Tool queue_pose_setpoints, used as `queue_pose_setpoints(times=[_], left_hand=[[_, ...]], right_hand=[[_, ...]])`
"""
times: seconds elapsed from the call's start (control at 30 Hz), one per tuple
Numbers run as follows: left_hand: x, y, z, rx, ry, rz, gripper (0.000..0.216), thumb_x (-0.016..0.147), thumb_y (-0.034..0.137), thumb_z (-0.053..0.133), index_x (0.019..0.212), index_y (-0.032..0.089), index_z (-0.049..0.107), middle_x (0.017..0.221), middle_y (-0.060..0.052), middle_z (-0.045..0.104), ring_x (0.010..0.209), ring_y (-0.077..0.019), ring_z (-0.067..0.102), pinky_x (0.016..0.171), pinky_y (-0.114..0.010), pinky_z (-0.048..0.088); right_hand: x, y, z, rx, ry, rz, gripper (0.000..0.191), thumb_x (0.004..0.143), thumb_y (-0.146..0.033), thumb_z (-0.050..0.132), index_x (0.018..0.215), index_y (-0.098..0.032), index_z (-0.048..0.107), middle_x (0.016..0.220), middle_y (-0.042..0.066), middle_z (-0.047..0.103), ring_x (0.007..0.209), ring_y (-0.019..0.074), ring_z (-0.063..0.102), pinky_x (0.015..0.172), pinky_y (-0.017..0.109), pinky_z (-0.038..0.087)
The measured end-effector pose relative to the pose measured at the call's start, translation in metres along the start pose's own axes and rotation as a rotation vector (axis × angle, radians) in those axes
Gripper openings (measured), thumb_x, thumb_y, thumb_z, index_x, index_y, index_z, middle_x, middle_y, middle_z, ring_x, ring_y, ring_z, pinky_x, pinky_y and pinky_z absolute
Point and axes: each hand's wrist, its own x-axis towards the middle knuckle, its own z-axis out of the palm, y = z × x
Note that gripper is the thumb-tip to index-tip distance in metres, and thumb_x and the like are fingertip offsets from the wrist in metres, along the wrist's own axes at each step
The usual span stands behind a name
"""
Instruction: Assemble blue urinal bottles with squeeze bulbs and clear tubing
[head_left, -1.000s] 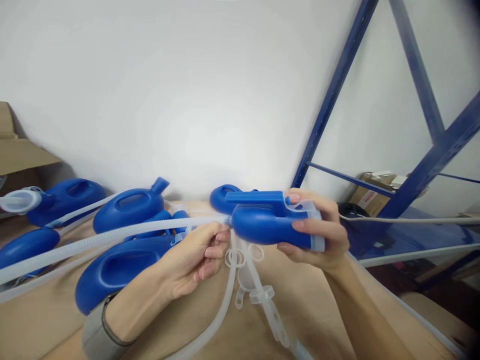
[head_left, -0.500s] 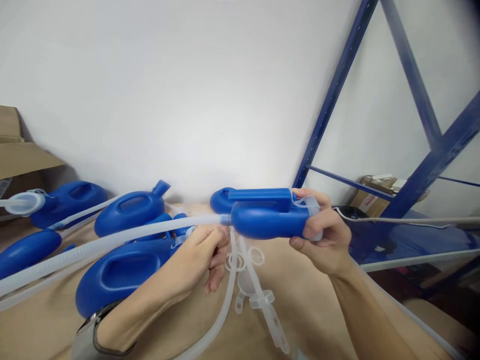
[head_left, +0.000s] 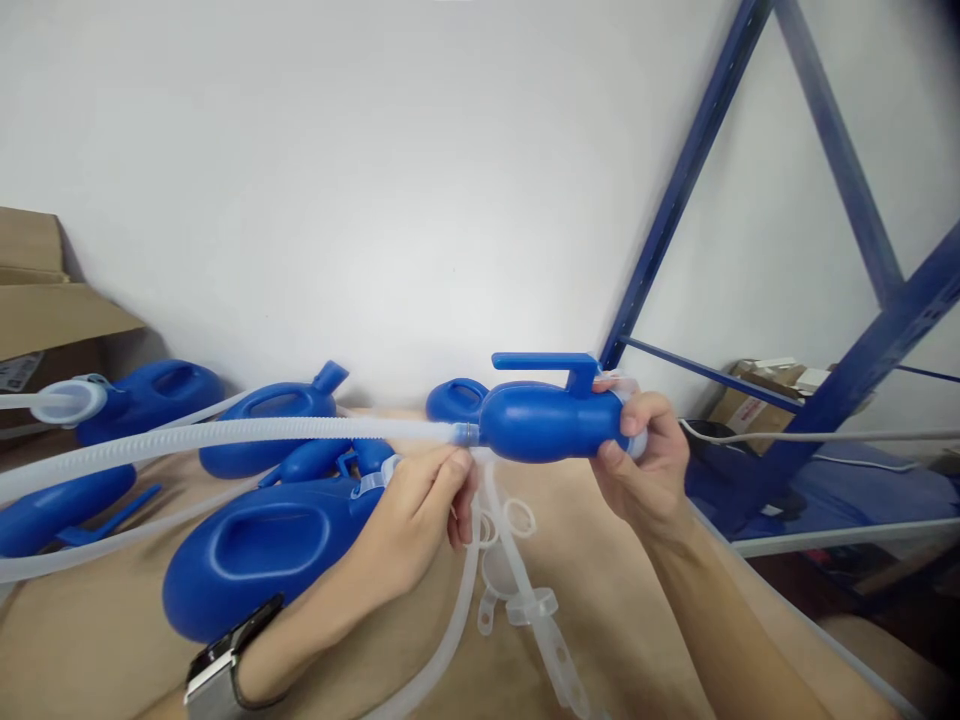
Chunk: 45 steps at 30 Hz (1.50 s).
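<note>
My right hand point(head_left: 645, 465) grips the wide clear-capped end of a blue plastic funnel piece with a handle point(head_left: 551, 420), held level above the table. My left hand point(head_left: 424, 495) pinches the end of a long ribbed translucent hose point(head_left: 225, 437) right where it meets the blue piece's narrow neck. The hose runs off to the left edge. A watch sits on my left wrist.
Several blue plastic bottles point(head_left: 262, 545) lie on the tan table point(head_left: 600, 610), with clear tubes and caps point(head_left: 517, 590) below my hands. A cardboard box point(head_left: 45, 310) stands far left. Blue shelving point(head_left: 840, 400) with boxes stands on the right.
The blue piece has been turned so its handle now points upward, and my right hand slid back toward its capped end. The hose rose slightly; my left hand stays at the joint.
</note>
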Motion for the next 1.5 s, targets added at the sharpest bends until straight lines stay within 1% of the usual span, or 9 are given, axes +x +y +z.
queue_pose_setpoints(times=[0.1, 0.2, 0.33, 0.4, 0.57, 0.87, 1.03, 1.23, 1.5], left_hand=[[0.000, 0.005, -0.004, 0.161, 0.066, 0.033, 0.045, 0.106, 0.048, 0.039, 0.073, 0.020, 0.054, 0.059, 0.000, 0.061, 0.056, -0.0155, 0.060, 0.058, -0.026, 0.047], [-0.006, 0.016, -0.012, 0.595, 0.258, 0.319, 0.036, 0.105, 0.034, 0.048, 0.072, 0.020, 0.057, 0.062, 0.000, 0.063, 0.056, -0.0137, 0.058, 0.059, -0.026, 0.042], [-0.009, 0.027, -0.030, 1.242, 0.521, 0.777, 0.018, 0.099, 0.024, 0.061, 0.115, 0.020, 0.068, 0.108, -0.011, 0.077, 0.095, -0.0267, 0.070, 0.083, -0.038, 0.048], [-0.006, 0.027, -0.040, 1.452, 0.459, 0.847, 0.022, 0.101, 0.025, 0.058, 0.120, 0.018, 0.067, 0.120, -0.015, 0.074, 0.107, -0.0328, 0.067, 0.090, -0.045, 0.045], [0.004, 0.016, -0.057, 1.419, 0.068, 0.801, 0.032, 0.111, 0.031, 0.038, 0.106, 0.015, 0.067, 0.089, -0.008, 0.073, 0.076, -0.0221, 0.064, 0.069, -0.035, 0.039], [-0.006, 0.041, -0.065, 0.950, 0.204, 0.446, 0.034, 0.106, 0.039, 0.046, 0.079, 0.021, 0.060, 0.056, 0.004, 0.051, 0.048, -0.0125, 0.048, 0.055, -0.026, 0.033], [-0.025, 0.047, -0.073, 1.118, 0.171, 0.508, 0.045, 0.102, 0.042, 0.053, 0.142, 0.023, 0.059, 0.105, -0.008, 0.078, 0.079, -0.0226, 0.071, 0.071, -0.030, 0.049], [-0.037, 0.050, -0.080, 1.151, 0.058, 0.662, 0.029, 0.101, 0.028, 0.050, 0.106, 0.019, 0.078, 0.086, -0.008, 0.077, 0.067, -0.0210, 0.069, 0.058, -0.029, 0.048], [-0.044, 0.092, -0.086, 0.792, 0.044, 0.193, 0.013, 0.080, 0.037, 0.077, 0.072, 0.029, 0.083, 0.056, 0.002, 0.072, 0.043, -0.0143, 0.061, 0.040, -0.020, 0.043]], right_hand=[[0.003, -0.001, -0.001, -0.027, 0.044, 0.001, 0.025, 0.090, -0.035, 0.077, 0.090, -0.027, 0.054, 0.121, 0.005, 0.064, 0.120, 0.0245, 0.059, 0.097, 0.044, 0.052], [0.005, -0.005, -0.007, -0.111, 0.064, 0.015, 0.022, 0.089, -0.034, 0.078, 0.094, -0.028, 0.057, 0.120, 0.005, 0.065, 0.122, 0.0257, 0.059, 0.100, 0.046, 0.051], [0.007, -0.011, -0.013, -0.086, 0.035, 0.028, 0.020, 0.090, -0.034, 0.077, 0.101, -0.030, 0.062, 0.124, 0.005, 0.065, 0.123, 0.0258, 0.060, 0.102, 0.047, 0.052], [0.008, -0.013, -0.014, -0.038, 0.017, 0.023, 0.020, 0.090, -0.034, 0.077, 0.104, -0.031, 0.063, 0.125, 0.005, 0.066, 0.123, 0.0254, 0.061, 0.101, 0.046, 0.054], [0.007, -0.008, -0.012, -0.039, 0.023, 0.071, 0.029, 0.090, -0.040, 0.078, 0.115, -0.032, 0.066, 0.127, 0.006, 0.068, 0.126, 0.0271, 0.063, 0.104, 0.049, 0.054], [0.003, -0.007, 0.003, 0.121, -0.129, 0.381, 0.087, 0.090, -0.067, 0.069, 0.161, -0.038, 0.029, 0.156, 0.014, 0.052, 0.129, 0.0287, 0.065, 0.091, 0.046, 0.064], [0.004, -0.023, 0.021, -0.037, -0.104, 0.268, 0.065, 0.091, -0.046, 0.077, 0.149, -0.033, 0.051, 0.139, 0.009, 0.067, 0.123, 0.0274, 0.068, 0.095, 0.040, 0.064], [0.001, -0.046, 0.034, -0.125, -0.160, 0.122, 0.073, 0.090, -0.042, 0.079, 0.155, -0.037, 0.046, 0.144, 0.009, 0.064, 0.125, 0.0285, 0.067, 0.091, 0.040, 0.066], [0.000, -0.065, 0.045, -0.188, -0.215, -0.180, 0.069, 0.083, -0.029, 0.088, 0.144, -0.039, 0.058, 0.137, 0.008, 0.064, 0.128, 0.0302, 0.064, 0.100, 0.046, 0.062]])
